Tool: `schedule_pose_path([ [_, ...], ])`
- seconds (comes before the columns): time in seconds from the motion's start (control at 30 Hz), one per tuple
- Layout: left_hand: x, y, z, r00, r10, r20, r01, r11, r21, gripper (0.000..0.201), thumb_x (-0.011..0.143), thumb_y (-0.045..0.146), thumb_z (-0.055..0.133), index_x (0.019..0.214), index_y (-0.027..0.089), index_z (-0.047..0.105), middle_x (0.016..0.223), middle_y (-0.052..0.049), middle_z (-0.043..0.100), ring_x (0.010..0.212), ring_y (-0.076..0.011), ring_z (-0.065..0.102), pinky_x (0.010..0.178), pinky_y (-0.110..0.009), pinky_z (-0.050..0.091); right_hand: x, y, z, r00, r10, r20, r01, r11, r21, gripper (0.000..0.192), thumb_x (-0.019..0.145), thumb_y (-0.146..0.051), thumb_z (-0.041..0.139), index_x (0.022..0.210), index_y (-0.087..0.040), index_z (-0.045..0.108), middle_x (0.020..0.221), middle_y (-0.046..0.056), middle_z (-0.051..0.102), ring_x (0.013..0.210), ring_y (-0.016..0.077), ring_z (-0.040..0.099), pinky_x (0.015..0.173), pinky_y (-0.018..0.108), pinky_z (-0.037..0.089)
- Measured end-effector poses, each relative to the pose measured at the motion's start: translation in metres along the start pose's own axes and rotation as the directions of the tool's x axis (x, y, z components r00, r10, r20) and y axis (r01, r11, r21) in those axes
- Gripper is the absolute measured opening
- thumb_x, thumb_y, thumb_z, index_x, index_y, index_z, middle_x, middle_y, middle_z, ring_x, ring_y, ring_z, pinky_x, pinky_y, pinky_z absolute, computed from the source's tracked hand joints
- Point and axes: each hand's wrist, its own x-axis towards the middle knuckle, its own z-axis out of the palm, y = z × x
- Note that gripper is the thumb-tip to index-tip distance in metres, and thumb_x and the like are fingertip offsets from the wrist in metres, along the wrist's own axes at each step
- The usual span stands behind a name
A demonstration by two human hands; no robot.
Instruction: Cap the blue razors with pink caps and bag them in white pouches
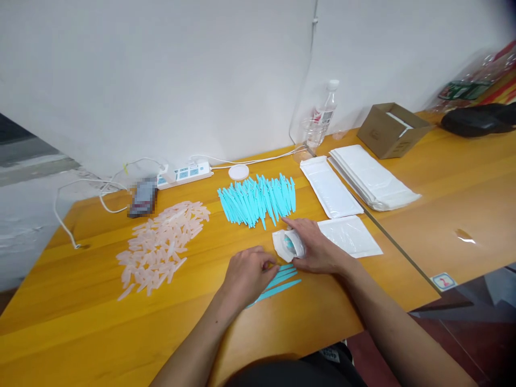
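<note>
My right hand is closed around the open mouth of a white padded envelope, keeping it spread. Something turquoise shows inside the opening, and the envelope's body appears to run under my wrist to the right. My left hand has its thumb and index finger curled together at the left ends of several flat, pointed turquoise sticks on the table. Whether a stick is between those fingertips is hidden. Just beyond both hands lies a wide pile of the same turquoise pieces.
On the wooden table, pale pink pieces lie spread at left. A power strip, a blurred dark device and a white disc sit behind. Stacked envelopes, a plastic bottle and a cardboard box stand right.
</note>
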Motion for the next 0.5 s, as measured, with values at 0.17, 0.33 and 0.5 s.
schedule_pose_path([
  [0.17,-0.001,0.000,0.007,0.999,0.030,0.042,-0.031,0.999,0.021,0.010,0.089,0.025,0.067,0.085,0.027,0.077,0.089,-0.001,0.070,0.083,-0.0195,0.065,0.067,-0.028,0.041,0.000,-0.001,0.000,1.000,0.003,0.017,-0.003,1.000,-0.006,0.097,0.065,-0.018,0.068,0.154,-0.023,0.031,0.136,0.014,0.055,0.125,0.0357,0.050,0.106,0.053,0.039],
  [0.33,-0.014,-0.011,-0.019,0.988,0.103,-0.117,-0.121,0.980,-0.159,0.013,0.095,0.026,0.061,0.092,0.023,0.073,0.096,-0.004,0.069,0.093,-0.0194,0.062,0.083,-0.030,0.046,0.000,-0.002,-0.001,1.000,0.016,0.008,-0.016,1.000,0.000,0.095,0.066,-0.017,0.068,0.154,-0.021,0.031,0.136,0.016,0.055,0.124,0.0349,0.051,0.105,0.053,0.040],
  [0.5,-0.023,-0.028,-0.037,0.957,0.060,-0.285,-0.141,0.951,-0.276,0.015,0.099,0.028,0.056,0.098,0.021,0.069,0.105,-0.007,0.069,0.097,-0.0186,0.064,0.087,-0.030,0.049,0.001,-0.004,-0.002,1.000,0.022,0.017,-0.022,1.000,-0.012,0.092,0.067,-0.019,0.069,0.152,-0.022,0.033,0.135,0.016,0.057,0.123,0.0358,0.053,0.103,0.055,0.040],
])
